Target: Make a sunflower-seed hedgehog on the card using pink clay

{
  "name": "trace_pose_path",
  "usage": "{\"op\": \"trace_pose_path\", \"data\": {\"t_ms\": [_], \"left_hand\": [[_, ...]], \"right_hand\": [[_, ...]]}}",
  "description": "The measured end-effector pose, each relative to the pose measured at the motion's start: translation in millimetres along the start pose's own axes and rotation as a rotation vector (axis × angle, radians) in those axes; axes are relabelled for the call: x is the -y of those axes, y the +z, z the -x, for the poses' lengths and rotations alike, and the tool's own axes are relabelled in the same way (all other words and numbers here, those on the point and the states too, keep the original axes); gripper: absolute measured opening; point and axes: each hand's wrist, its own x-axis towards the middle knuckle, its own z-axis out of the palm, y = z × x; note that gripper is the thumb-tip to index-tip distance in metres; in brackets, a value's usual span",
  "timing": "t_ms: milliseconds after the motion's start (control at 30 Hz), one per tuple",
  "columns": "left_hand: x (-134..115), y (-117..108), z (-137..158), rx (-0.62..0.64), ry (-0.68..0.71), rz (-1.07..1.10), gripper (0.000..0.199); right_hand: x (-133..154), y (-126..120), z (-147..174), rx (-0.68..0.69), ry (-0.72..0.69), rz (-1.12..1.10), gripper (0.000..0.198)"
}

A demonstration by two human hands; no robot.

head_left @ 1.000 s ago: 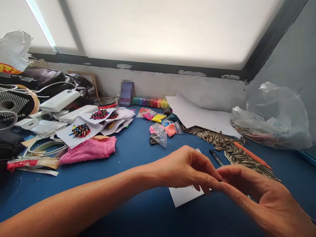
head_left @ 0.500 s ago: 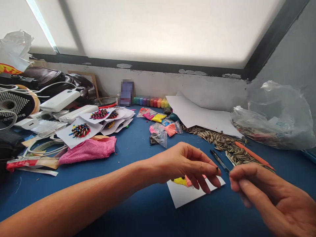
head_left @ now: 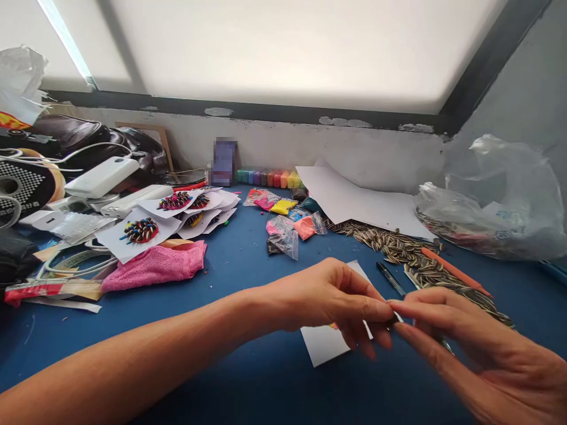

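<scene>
Dark bit [head_left: 392, 320] sits between my fingertips, over the right side of the white card [head_left: 325, 349] on the near bench [head_left: 230, 366]. My left hand [head_left: 328, 298] pinches it, other fingers loosely spread; my right hand [head_left: 473, 345] pinches there too, nearly closed. Light, even pressure should avoid squashing it.

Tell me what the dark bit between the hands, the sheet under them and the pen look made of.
The dark bit: possibly soft clay, a tiny dark lump; finish too shadowed to tell. The sheet: paper or thin card, matte white with crisp edges. The pen: probably smooth plastic, dark with a light streak along its barrel.
</scene>
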Motion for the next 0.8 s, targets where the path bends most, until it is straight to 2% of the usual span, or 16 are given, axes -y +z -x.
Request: {"op": "trace_pose_path", "data": {"t_ms": [133,200,267,367,433,533,800], "left_hand": [[-5,2,1,-0.007,-0.006,-0.039,0.024],[-8,-2,1,-0.050,-0.004,-0.129,0.024],[-10,-10,2,-0.200,0.044,-0.346,0.026],[-12,-27,4,-0.503,0.169,-0.843,0.022],[-11,-37,5,-0.495,0.153,-1.042,0.027],[-6,-47,6,-0.416,0.084,-1.191,0.032],[5,-52,0,-0.349,0.091,-1.226,0.032]], "right_hand": [[-3,0,3,-0.062,-0.076,0.082,0.011],[-4,2,5,-0.061,-0.085,0.113,0.010],[-3,6,5,-0.052,-0.076,0.139,0.008],[0,15,7,0.044,-0.114,0.154,0.007],[2,21,7,0.110,-0.142,0.145,0.008],[1,28,9,0.163,-0.173,0.158,0.009],[-4,34,8,0.192,-0.250,0.279,0.007]]}}
